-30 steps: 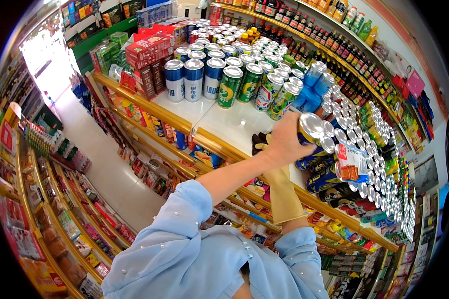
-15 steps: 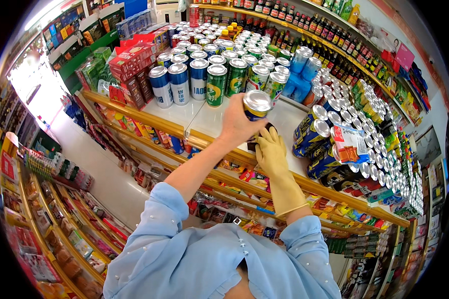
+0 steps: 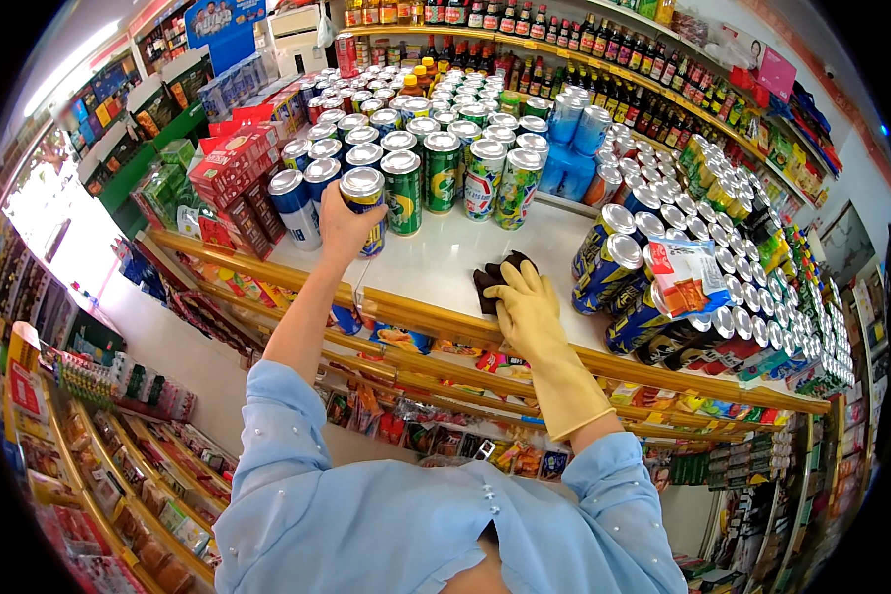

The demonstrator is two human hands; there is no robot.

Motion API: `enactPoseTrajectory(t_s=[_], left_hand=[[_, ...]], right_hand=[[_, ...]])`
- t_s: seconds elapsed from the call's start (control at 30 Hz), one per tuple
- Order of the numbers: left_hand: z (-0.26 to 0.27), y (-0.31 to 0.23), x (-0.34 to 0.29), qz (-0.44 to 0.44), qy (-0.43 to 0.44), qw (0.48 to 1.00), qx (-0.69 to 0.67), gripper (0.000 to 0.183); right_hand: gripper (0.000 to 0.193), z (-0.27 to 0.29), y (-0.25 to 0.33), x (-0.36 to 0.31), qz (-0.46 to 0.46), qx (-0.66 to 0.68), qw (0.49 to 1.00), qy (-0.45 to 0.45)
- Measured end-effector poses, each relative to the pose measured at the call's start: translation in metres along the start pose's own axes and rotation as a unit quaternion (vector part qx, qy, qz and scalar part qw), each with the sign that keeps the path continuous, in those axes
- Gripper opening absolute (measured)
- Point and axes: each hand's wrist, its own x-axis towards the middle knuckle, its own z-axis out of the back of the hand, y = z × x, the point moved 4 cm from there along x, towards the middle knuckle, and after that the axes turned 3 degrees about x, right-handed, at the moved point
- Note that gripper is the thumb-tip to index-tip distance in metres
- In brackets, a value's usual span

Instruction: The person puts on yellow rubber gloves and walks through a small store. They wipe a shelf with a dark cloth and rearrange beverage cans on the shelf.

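Note:
My bare left hand [image 3: 344,230] is wrapped around a blue and yellow can [image 3: 370,238] at the front of the can group. Beside that can stand a blue and white can [image 3: 295,210] on the left and a green can [image 3: 402,193] on the right. My right hand [image 3: 530,309], in a pale yellow rubber glove, holds a dark brown cloth [image 3: 485,285] against the white shelf top [image 3: 436,267]. Part of the cloth lies hidden under the gloved fingers.
Red boxes [image 3: 233,168] stand left of the cans. Blue-wrapped cans [image 3: 571,168] are stacked behind the shelf's middle. More blue and yellow cans [image 3: 607,267] crowd the right side, where a snack packet [image 3: 685,277] lies on top. A wooden rail [image 3: 436,319] edges the shelf.
My left hand has carried the blue and yellow can leftward, from beside the glove to the front row. The gloved right hand has shifted slightly, with the cloth now showing on the shelf top.

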Motion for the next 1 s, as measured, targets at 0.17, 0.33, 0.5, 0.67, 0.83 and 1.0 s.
enactPoseTrajectory(t_s=[0.17,0.33,0.5,0.67,0.83,1.0], left_hand=[[0.012,0.015,0.001,0.005,-0.010,0.999,0.036,0.063],[0.005,0.015,-0.003,-0.036,-0.022,0.998,0.040,0.061],[0.024,0.032,-0.010,-0.054,-0.054,0.986,0.147,0.076],[0.043,-0.010,-0.028,-0.132,-0.113,0.959,0.222,0.085],[-0.035,-0.141,-0.055,-0.332,0.004,0.936,0.115,0.070],[-0.146,-0.224,-0.112,-0.342,0.182,0.922,0.012,0.078]], right_hand=[[0.018,0.002,0.002,0.000,0.002,0.003,1.000,-0.001],[0.019,0.005,-0.005,-0.005,-0.003,0.009,1.000,0.004],[0.017,0.001,-0.008,-0.005,-0.011,0.011,1.000,0.008],[0.014,0.005,-0.009,-0.007,-0.009,0.023,1.000,-0.017],[0.013,-0.002,-0.024,-0.016,-0.030,0.014,0.999,-0.019],[0.013,-0.024,-0.021,-0.013,-0.017,0.004,1.000,0.002]])
